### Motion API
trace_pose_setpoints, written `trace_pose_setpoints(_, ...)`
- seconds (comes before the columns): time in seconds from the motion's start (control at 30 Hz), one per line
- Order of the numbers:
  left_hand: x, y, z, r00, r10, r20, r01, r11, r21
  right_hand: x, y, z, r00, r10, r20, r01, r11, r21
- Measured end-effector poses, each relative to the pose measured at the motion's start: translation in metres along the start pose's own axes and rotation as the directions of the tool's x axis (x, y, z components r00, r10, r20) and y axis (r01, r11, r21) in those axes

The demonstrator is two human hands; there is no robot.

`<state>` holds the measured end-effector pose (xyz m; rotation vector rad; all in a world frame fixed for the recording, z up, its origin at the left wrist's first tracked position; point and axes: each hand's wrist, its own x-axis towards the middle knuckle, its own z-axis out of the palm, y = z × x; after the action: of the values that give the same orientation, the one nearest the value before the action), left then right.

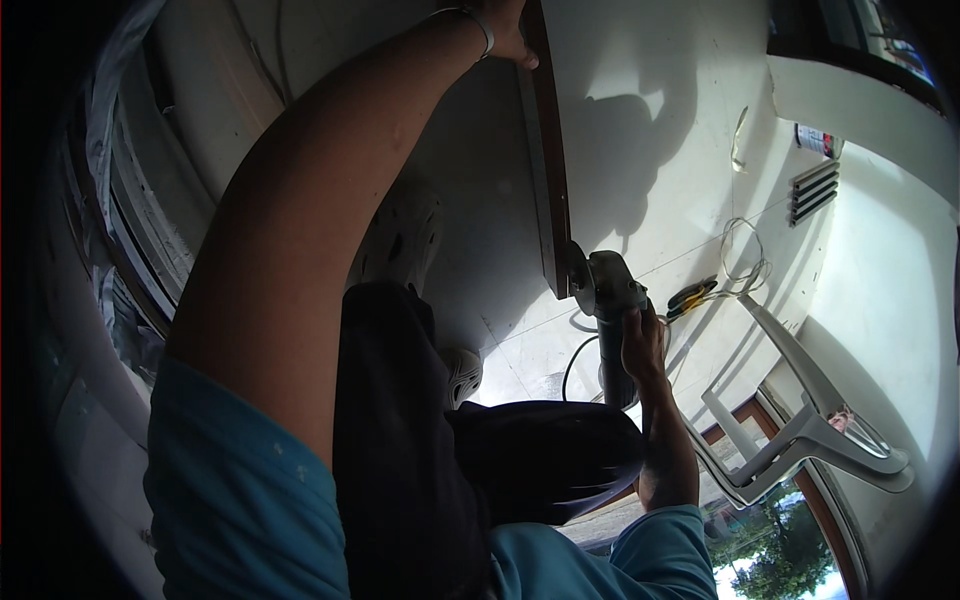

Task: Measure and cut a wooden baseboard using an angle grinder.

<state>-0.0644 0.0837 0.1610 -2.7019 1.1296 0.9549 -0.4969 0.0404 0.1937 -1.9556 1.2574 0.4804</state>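
Observation:
My right hand (645, 345) is wrapped around the dark body of an angle grinder (606, 285). The grinder's round disc end is against or right beside the lower end of a long, narrow board (555, 190) with a dark brown edge. Up at the top of the view, my left hand (508, 35) grips the far part of this board, its thumb along the brown edge. Its other fingers are partly cut off by the picture's rim. A bracelet circles the left wrist. From one view I cannot tell whether the disc touches the board.
A pale plastic chair (790, 440) lies or stands at the right. Near it are a black-and-yellow object (692, 297), a looped pale cable (745, 255), a dark-slatted piece (813, 193) and a can (815, 140). A dark cord (568, 375) curves beside the grinder. My shoes (462, 375) are close below the board.

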Motion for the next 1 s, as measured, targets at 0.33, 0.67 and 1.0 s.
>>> trace_pose_setpoints(0.33, 0.000, -0.002, -0.002, 1.000, 0.012, -0.007, -0.013, 1.000, -0.009, -0.012, 0.015, 0.003, 0.998, 0.067, 0.014, -0.067, 0.998, -0.001)
trace_pose_setpoints(0.67, 0.000, -0.004, 0.004, 0.998, 0.033, -0.047, -0.033, 0.999, -0.011, -0.012, 0.018, 0.004, 0.998, 0.061, 0.007, -0.061, 0.998, 0.011)
trace_pose_setpoints(1.0, -0.003, -0.006, 0.002, 0.997, 0.045, -0.067, -0.046, 0.999, -0.014, 0.003, -0.006, 0.002, 0.997, 0.080, -0.014, -0.080, 0.997, -0.015)
